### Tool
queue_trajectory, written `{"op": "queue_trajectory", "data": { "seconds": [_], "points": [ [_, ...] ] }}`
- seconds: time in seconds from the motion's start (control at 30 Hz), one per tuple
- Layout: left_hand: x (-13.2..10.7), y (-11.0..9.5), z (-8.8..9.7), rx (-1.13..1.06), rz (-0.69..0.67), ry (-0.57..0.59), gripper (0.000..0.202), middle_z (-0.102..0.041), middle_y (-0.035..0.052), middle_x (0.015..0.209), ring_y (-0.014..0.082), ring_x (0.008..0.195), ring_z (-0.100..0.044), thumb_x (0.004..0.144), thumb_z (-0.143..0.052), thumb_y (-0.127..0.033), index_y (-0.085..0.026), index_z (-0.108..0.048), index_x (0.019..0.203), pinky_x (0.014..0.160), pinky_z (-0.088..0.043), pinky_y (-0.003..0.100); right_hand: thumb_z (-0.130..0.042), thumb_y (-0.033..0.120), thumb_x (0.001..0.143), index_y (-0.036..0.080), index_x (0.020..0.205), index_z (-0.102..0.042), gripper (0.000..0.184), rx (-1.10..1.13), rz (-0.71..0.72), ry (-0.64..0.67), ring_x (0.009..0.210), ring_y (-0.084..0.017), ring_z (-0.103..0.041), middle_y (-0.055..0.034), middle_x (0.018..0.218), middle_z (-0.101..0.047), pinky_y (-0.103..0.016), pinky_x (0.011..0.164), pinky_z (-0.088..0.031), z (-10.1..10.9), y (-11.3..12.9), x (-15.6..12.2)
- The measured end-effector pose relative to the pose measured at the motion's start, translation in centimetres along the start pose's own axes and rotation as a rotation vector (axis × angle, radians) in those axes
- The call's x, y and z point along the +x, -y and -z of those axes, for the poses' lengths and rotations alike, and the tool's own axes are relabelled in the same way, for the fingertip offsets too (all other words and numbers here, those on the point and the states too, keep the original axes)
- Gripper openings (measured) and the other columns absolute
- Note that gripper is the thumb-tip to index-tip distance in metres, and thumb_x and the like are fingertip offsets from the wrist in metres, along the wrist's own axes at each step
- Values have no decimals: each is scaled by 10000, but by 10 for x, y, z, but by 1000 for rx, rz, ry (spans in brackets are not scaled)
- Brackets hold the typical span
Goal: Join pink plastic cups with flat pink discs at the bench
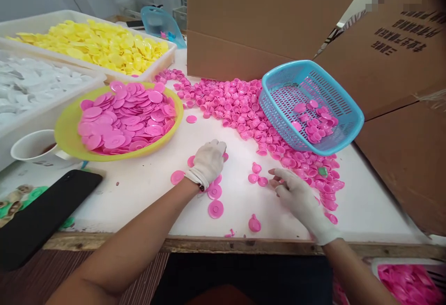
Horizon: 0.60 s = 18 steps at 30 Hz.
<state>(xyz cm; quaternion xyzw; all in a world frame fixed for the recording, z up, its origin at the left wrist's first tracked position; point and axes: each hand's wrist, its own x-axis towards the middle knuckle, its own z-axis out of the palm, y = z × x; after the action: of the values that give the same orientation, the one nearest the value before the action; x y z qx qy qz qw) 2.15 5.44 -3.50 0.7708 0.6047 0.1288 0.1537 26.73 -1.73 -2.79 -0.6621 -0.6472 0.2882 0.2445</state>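
Observation:
Both my hands wear white gloves and rest on a white table [362, 203]. My left hand [208, 161] is curled palm down over a few flat pink discs [215, 208], fingers bent; what it grips is hidden. My right hand [299, 196] lies with fingers loosely spread beside small pink caps [256, 168], touching the edge of a long heap of pink caps [244, 105]. A yellow bowl [66, 128] heaped with pink discs stands to the left. A tilted blue basket [348, 110] with some pink pieces sits on the heap at the right.
White bins of yellow discs [101, 45] and white discs [31, 84] stand at far left. A large cardboard box [244, 17] backs the table, with cardboard flaps at right. A white cup [35, 149] and a black phone [42, 217] lie near the left front edge.

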Motion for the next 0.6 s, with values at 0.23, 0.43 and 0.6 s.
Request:
{"op": "queue_trajectory", "data": {
  "seconds": [0.23,0.43,0.6],
  "points": [
    [-30,-33,-12,-617,-358,2,122,-594,9,783,116,735,-546,824,-460,-132,-163,-574,793,706,-438,233,-463,291,818,208,860,-589,157,47,-51,86,620,-165,-562,-34,753,-600,-303,578,-435,-7,5,-26],
    [-56,-62,-25,-519,-599,101,233,-591,74,957,152,863,-559,851,-358,-108,-157,-585,867,754,-464,255,-602,406,760,186,948,-531,298,638,-377,312,430,-93,-496,40,570,-551,-205,388,-348,0,19,-35],
    [-54,-57,-24,-713,-116,319,179,-602,15,731,134,609,-601,849,-414,-220,-169,-530,976,579,-495,258,-611,334,702,194,940,-506,296,587,-420,237,443,-101,-533,61,558,-556,-211,402,-410,-13,20,-24]
  ]
}}
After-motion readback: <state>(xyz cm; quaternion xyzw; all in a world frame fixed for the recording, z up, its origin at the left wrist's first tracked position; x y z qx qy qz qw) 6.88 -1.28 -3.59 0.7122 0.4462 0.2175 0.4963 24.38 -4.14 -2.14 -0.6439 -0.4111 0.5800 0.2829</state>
